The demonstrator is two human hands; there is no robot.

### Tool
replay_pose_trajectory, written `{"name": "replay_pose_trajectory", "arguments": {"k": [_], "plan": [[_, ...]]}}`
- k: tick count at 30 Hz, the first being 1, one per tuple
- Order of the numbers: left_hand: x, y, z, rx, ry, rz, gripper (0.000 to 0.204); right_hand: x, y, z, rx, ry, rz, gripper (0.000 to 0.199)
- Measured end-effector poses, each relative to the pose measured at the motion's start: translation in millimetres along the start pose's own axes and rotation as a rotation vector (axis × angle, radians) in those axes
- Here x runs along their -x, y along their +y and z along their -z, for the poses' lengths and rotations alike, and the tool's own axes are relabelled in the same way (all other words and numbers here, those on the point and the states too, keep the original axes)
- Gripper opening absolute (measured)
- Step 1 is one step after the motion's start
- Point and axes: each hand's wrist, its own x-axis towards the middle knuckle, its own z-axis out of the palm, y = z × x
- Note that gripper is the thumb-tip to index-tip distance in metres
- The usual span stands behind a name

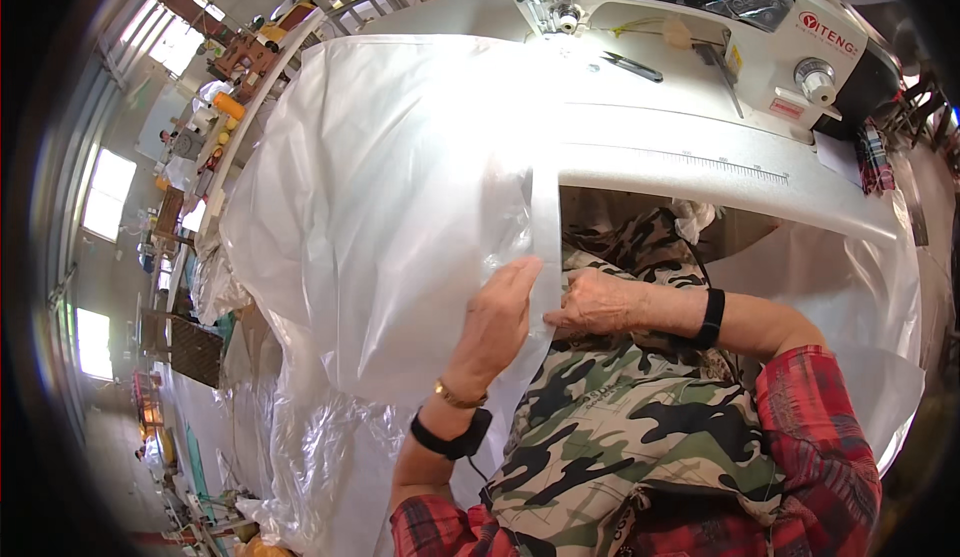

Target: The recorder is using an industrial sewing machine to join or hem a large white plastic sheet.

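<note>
1. White sheet (390,207): main pc, spread L of centre, R edge by both hands; prob. thin, so handle lightly to avoid creases.
2. Sewing machine (720,57): top R, display lit; sheet reaches nr needle.
3. Camo apron (650,417): over lap, nr sheet's lower R edge; best kept from catching under it.
4. Edge strip (546,197): runs along sheet's R side; keep width even, smooth flat, little at a time.
5. L hand (497,312): fingers extended, nearly together, on sheet; thumb hidden, can't tell if gripping. Use as flat hold.
6. R hand (600,300): fingers curled, thumb + index look pinched on edge; pull gently, no stretch.
7. Snips (633,67): on bed, well apart from hands.
</note>
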Motion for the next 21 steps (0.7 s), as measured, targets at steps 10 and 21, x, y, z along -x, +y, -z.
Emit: {"name": "replay_pose_trajectory", "arguments": {"k": [10, 21], "plan": [[53, -56, 20, -0.524, -0.185, 0.095, 0.032, 12, -47, 133, -0.400, 0.474, -0.089, 0.025], [89, -148, 159, -0.224, 0.047, 0.388, 0.027, 35, -51, 100, -0.625, 0.295, -0.278, 0.024]]}}
